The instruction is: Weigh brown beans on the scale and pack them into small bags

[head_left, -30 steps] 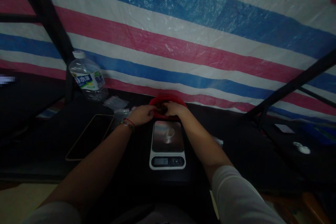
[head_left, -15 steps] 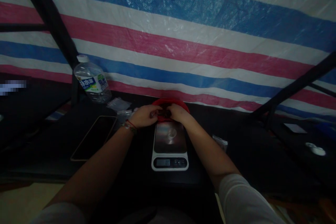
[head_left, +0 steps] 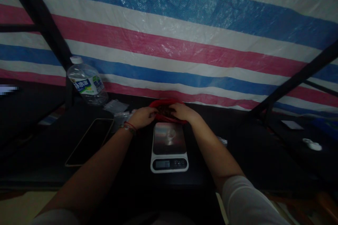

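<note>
A red bowl (head_left: pixel 154 104) stands behind the kitchen scale, holding small dark brown pieces (head_left: pixel 165 110) too dim to name. My left hand (head_left: pixel 142 116), with a red cord and beads at the wrist, has its fingers curled at the bowl's left rim. Over the right side of the bowl, my right hand (head_left: pixel 183 111) reaches in, finger and thumb apart among the dark pieces. The white kitchen scale (head_left: pixel 169 165) has a lit display and a dark shiny plate, on which a small round clear thing (head_left: pixel 170 134) seems to lie.
Clear plastic bags (head_left: pixel 116 106) lie left of the bowl, near a phone (head_left: pixel 91 142) and a large clear bottle (head_left: pixel 86 82). Another small bag (head_left: pixel 222 140) is beside my right forearm. Striped sheeting (head_left: pixel 185 45) hangs behind the black table (head_left: pixel 250 147); a white object (head_left: pixel 312 144) lies far right.
My hands have moved apart over the bowl, left hand to its left rim, right hand slightly right. More of the dark contents shows. The view has shifted slightly.
</note>
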Action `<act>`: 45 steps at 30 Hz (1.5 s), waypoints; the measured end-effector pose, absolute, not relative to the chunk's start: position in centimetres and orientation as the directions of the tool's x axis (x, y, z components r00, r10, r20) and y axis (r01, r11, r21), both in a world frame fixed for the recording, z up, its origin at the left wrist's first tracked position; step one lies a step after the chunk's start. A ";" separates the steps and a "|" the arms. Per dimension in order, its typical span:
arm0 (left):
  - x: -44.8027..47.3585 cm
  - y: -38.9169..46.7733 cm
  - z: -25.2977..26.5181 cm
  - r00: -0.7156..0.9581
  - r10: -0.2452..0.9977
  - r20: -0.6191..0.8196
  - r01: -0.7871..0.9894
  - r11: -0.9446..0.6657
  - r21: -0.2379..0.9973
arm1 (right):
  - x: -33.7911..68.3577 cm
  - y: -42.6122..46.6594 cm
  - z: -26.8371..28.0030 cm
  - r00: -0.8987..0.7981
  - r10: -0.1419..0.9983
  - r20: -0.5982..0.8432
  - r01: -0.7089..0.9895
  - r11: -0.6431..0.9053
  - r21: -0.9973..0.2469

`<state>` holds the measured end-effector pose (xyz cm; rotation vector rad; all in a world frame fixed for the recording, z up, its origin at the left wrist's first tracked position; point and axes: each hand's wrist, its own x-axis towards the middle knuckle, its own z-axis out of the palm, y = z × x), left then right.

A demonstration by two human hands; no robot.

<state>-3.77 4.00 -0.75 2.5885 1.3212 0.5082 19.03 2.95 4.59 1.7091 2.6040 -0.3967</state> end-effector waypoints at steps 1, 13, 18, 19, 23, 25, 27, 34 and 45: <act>-3.8 4.2 -0.9 0.506 0.827 0.245 0.761 -0.562 0.323 | 19.4 2.6 4.9 -0.396 0.899 -0.187 0.912 0.362 -0.191; -4.4 4.1 -0.7 0.424 0.840 0.337 0.744 -0.536 0.399 | 22.1 2.8 6.4 -0.165 0.981 -0.097 0.981 0.173 0.087; -3.9 3.4 -0.3 0.560 0.780 0.281 0.690 -0.626 0.363 | 22.7 2.0 7.0 -0.221 0.961 -0.167 0.973 0.228 0.022; -3.8 3.4 -0.3 0.550 0.790 0.270 0.705 -0.613 0.358 | 22.4 1.9 7.1 -0.247 0.954 -0.169 0.967 0.253 0.015; -3.5 3.5 -0.4 0.516 0.825 0.232 0.742 -0.566 0.359 | 20.1 2.3 6.3 -0.368 0.930 -0.009 0.928 0.367 -0.064; -3.3 3.7 -0.6 0.512 0.830 0.220 0.746 -0.557 0.365 | 19.1 2.9 5.1 -0.438 0.898 0.033 0.887 0.438 -0.148; -3.0 3.8 -0.9 0.528 0.823 0.208 0.739 -0.566 0.365 | 18.5 3.4 3.7 -0.486 0.874 -0.028 0.858 0.470 -0.207; -3.0 3.2 -0.4 0.531 0.780 0.331 0.682 -0.625 0.379 | 18.1 4.3 1.3 -0.436 0.899 -0.047 0.891 0.424 -0.161; -0.8 -1.5 2.6 0.875 0.457 0.158 0.366 -0.840 0.401 | 18.1 5.1 1.0 -0.474 0.877 -0.085 0.880 0.467 -0.084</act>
